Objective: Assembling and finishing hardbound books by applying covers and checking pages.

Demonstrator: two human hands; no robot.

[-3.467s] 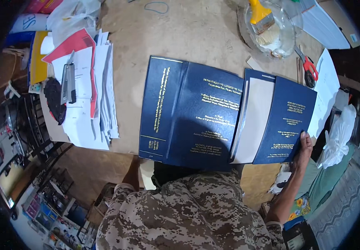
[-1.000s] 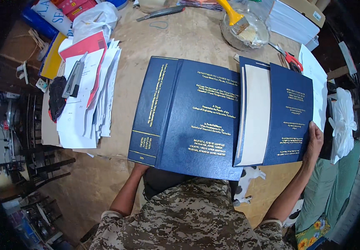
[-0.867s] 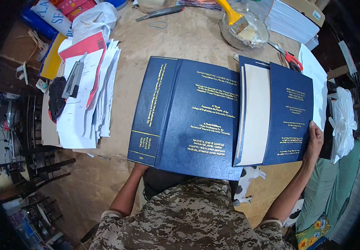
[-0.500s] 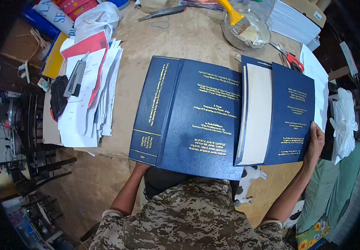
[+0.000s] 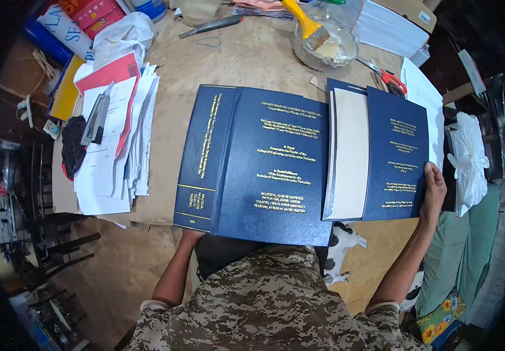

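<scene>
Two dark blue hardbound books with gold lettering lie on the worn wooden worktable [image 5: 252, 55], close in front of the person. The larger book [image 5: 264, 164] sits at the centre, its spine facing left and its near edge overhanging the table rim. The left hand [image 5: 191, 235] meets that book's near-left corner at about 7 o'clock from its middle; the fingers are tucked under the cover and hidden, so I cannot tell whether they are curled or flat. The second book [image 5: 390, 161] lies just to the right, at 3 o'clock from the first, with its white page block turned toward the larger one and resting over its right edge. The right hand [image 5: 433, 190] clasps this second book at its right edge, thumb against the cover, the fingers wrapped behind.

At 9 o'clock a loose stack of white papers [image 5: 121, 152] with a red folder spreads across the table. At 12 to 1 o'clock stands a clear bowl [image 5: 325, 44] holding a yellow-handled brush [image 5: 305, 23], with red-handled scissors [image 5: 390, 79] beside it.
</scene>
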